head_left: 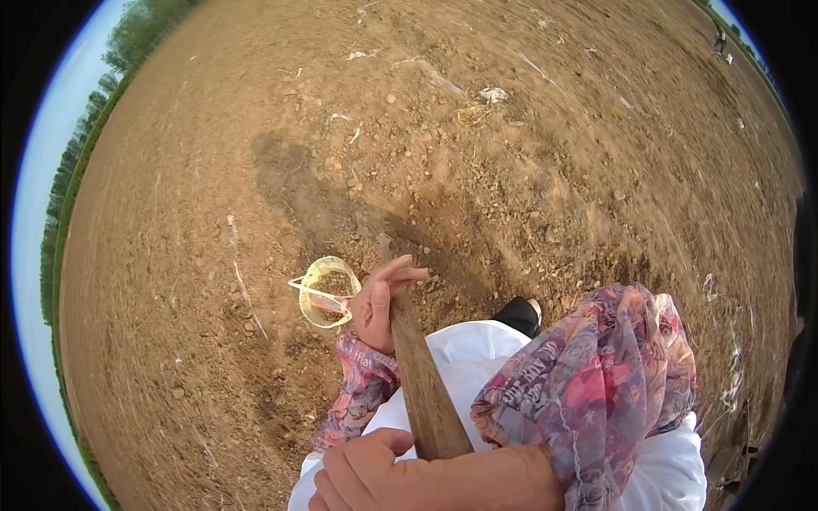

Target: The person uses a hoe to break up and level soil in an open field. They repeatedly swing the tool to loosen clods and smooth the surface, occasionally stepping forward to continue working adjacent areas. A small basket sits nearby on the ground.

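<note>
A worn wooden tool handle (422, 383) slants from the ground up toward me, wide at the near end. Its far end (385, 241) meets the soil, and the tool's head cannot be made out. My left hand (377, 306) lies against the handle's lower part, fingers stretched out over it rather than wrapped round. Just left of that hand is a small pale-yellow mesh basket (311, 287) with a white handle; whether it stands or hangs is unclear. My right hand (377, 472) is curled at the near end, its wrist covering the handle, so its grip is hidden.
Dry, stony brown soil (192, 332) spreads all around, with scraps of whitish film (493, 95) and straw (473, 115). My dark shoe (521, 316) shows beyond my white clothing (476, 345). Far off are a person (721, 39) and a row of trees (86, 121).
</note>
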Action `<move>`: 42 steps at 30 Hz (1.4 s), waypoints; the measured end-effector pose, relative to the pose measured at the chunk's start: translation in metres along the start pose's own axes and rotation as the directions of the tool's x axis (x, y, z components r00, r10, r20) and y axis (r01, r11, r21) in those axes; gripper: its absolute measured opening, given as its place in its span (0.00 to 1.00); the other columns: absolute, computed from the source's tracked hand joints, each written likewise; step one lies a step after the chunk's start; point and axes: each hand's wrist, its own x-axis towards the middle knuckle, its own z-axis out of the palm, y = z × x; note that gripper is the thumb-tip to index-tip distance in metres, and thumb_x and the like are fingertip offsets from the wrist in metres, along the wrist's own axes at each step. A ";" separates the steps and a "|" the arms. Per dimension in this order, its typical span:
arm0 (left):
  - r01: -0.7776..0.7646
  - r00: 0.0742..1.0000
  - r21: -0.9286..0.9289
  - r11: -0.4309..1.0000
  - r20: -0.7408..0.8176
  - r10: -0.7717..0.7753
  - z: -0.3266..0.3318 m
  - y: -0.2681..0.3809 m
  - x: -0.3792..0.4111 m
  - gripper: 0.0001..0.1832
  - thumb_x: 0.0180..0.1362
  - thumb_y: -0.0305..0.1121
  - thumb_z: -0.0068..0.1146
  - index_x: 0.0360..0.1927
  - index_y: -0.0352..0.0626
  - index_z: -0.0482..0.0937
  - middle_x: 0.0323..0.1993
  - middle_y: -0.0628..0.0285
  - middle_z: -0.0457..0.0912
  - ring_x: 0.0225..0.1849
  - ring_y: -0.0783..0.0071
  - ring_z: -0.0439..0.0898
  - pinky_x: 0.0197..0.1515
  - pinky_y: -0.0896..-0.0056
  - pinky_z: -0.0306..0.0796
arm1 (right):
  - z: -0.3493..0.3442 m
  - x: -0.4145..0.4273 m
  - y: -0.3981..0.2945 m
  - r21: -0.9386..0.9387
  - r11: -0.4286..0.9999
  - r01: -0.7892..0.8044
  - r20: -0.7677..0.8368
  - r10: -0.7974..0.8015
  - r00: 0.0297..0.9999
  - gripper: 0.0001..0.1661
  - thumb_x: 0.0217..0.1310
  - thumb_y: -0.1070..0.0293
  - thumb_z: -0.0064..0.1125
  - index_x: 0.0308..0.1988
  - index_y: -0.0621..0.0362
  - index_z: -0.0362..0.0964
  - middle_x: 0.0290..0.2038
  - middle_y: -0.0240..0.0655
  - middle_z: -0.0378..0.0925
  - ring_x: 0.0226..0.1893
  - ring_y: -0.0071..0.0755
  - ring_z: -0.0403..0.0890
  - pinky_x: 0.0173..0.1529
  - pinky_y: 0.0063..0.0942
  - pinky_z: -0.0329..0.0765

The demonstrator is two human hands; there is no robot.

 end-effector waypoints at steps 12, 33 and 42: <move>-0.232 0.942 -0.210 0.950 -0.293 0.165 -0.038 0.010 -0.013 0.29 0.55 0.48 0.17 0.28 0.33 0.68 0.06 0.59 0.67 0.09 0.75 0.62 0.17 0.78 0.59 | 0.030 0.012 0.021 0.165 0.985 0.055 0.015 -0.058 0.998 0.10 0.33 0.69 0.49 0.23 0.62 0.65 0.17 0.32 0.65 0.20 0.26 0.65 0.23 0.22 0.62; 0.009 0.957 -0.319 0.948 -0.271 -0.100 -0.064 0.009 -0.036 0.28 0.53 0.50 0.25 0.29 0.32 0.68 0.11 0.57 0.69 0.14 0.74 0.67 0.20 0.79 0.60 | 0.077 0.080 0.043 0.425 0.878 0.222 0.076 -0.279 0.957 0.09 0.33 0.71 0.50 0.23 0.63 0.65 0.17 0.32 0.64 0.18 0.27 0.65 0.21 0.21 0.61; -0.005 0.983 -0.256 0.967 -0.179 -0.043 -0.059 0.010 -0.028 0.26 0.53 0.46 0.25 0.28 0.33 0.69 0.10 0.59 0.69 0.13 0.76 0.66 0.20 0.80 0.59 | 0.083 0.102 0.034 0.496 0.798 0.342 0.055 -0.423 0.905 0.09 0.33 0.72 0.50 0.23 0.63 0.66 0.16 0.32 0.64 0.17 0.27 0.64 0.20 0.20 0.61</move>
